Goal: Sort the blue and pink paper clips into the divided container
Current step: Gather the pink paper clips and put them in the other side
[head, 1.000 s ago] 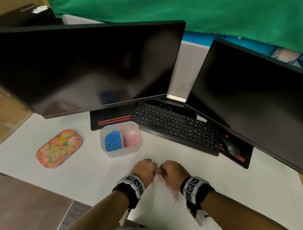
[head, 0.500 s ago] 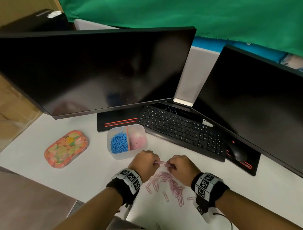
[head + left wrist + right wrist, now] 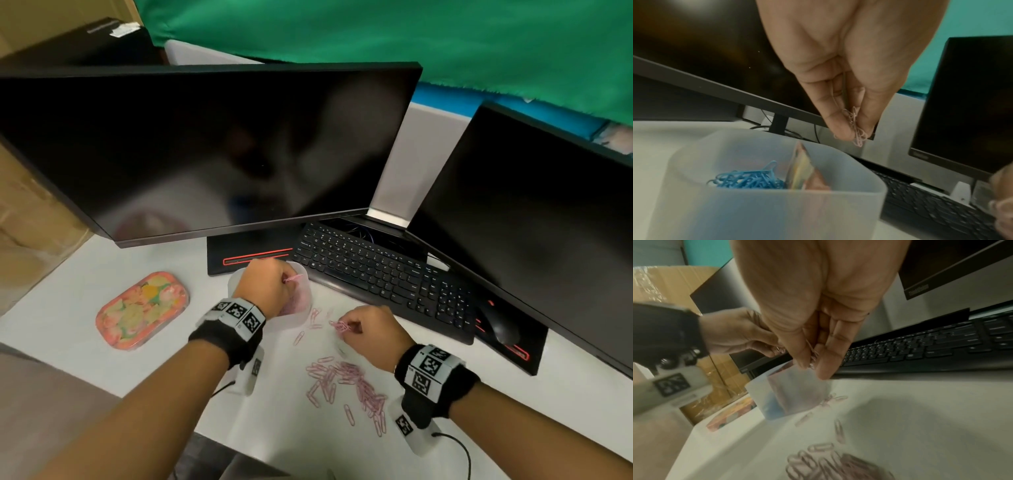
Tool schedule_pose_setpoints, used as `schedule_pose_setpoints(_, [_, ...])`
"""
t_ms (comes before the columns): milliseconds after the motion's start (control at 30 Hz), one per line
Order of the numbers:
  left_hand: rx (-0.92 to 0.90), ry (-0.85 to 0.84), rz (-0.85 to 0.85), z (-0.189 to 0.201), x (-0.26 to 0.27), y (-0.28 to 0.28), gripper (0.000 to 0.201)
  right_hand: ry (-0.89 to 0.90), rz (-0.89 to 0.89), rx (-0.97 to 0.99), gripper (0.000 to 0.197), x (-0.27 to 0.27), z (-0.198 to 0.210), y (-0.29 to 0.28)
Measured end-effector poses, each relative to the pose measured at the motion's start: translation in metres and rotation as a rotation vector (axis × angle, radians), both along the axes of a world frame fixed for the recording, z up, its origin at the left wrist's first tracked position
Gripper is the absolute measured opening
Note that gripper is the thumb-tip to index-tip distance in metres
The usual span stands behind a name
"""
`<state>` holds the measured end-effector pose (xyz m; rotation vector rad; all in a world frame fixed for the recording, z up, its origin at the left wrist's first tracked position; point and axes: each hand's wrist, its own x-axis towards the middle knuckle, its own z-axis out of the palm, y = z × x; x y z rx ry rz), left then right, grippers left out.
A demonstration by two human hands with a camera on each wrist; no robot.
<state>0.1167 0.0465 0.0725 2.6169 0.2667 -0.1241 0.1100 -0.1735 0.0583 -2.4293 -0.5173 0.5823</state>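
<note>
My left hand pinches pink clips in its fingers above the divided container. My right hand pinches another pink bunch over the bench.

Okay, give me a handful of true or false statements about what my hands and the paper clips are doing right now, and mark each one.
1. The left hand pinches pink clips above the divided container. True.
2. The right hand is empty and flat on the desk. False: it pinches a small bunch of pink clips.
3. Blue clips lie in one compartment of the container. True.
4. A loose pile of blue clips lies on the desk by the right wrist. False: the loose pile there is pink.
5. The flowered lid sits on top of the container. False: it lies on the desk, apart, to the container's left.
</note>
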Motion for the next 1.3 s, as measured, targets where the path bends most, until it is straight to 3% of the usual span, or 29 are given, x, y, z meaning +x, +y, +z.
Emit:
schedule_pose_setpoints(167, [0.017, 0.12, -0.005, -0.016, 0.008, 0.003, 0.021, -0.008, -0.021, 0.013, 0.012, 0.019, 0.018, 0.034])
schedule_pose_setpoints(267, [0.033, 0.089, -0.015, -0.017, 0.01, 0.003, 0.036, -0.01, -0.004, 0.001, 0.013, 0.032, 0.027, 0.06])
schedule_pose_setpoints(333, [0.043, 0.059, -0.022, -0.015, 0.009, 0.003, 0.03, -0.012, -0.014, -0.036, 0.021, 0.041, 0.03, 0.077])
schedule_pose_setpoints(467, [0.07, 0.032, 0.006, -0.014, 0.002, 0.006, 0.018, -0.001, -0.036, -0.137, 0.016, 0.057, 0.024, 0.107])
schedule_pose_setpoints(533, [0.045, 0.031, 0.041, -0.018, 0.001, 0.007, 0.024, -0.01, -0.038, -0.198, 0.021, 0.061, 0.015, 0.117])
schedule_pose_setpoints(600, [-0.014, 0.026, 0.073, -0.02, 0.0, 0.008, 0.035, -0.019, -0.044, -0.252, 0.008, 0.063, 0.006, 0.123])
schedule_pose_setpoints(667, [-0.04, 0.015, 0.081, -0.023, -0.002, 0.009, 0.041, -0.026, -0.042, -0.288, 0.029, 0.065, -0.001, 0.123])
schedule_pose_setpoints(767, [-0.046, -0.006, 0.062, -0.024, -0.005, 0.007, 0.041, -0.024, 0.007, -0.228, 0.044, 0.06, 0.002, 0.114])
schedule_pose_setpoints(867, [-0.07, -0.069, 0.007, -0.026, -0.017, -0.001, 0.029, -0.071, 0.037, -0.055, 0.038, 0.037, 0.01, 0.088])
schedule_pose_setpoints(933, [-0.102, -0.119, -0.039, -0.03, -0.029, -0.009, 0.017, -0.117, 0.066, -0.041, 0.031, 0.013, 0.01, 0.062])
schedule_pose_setpoints(1067, [-0.104, -0.039, -0.2, -0.046, -0.053, -0.025, 0.016, 0.036, 0.193, -0.141, 0.03, -0.048, -0.016, 0.004])
schedule_pose_setpoints(1167, [-0.058, 0.039, -0.317, -0.056, -0.065, -0.035, 0.014, 0.115, 0.423, -0.301, 0.048, -0.087, -0.045, -0.026])
schedule_pose_setpoints(1300, [-0.019, 0.14, -0.363, -0.066, -0.076, -0.046, 0.009, 0.031, 0.561, -0.421, 0.06, -0.107, -0.062, -0.036])
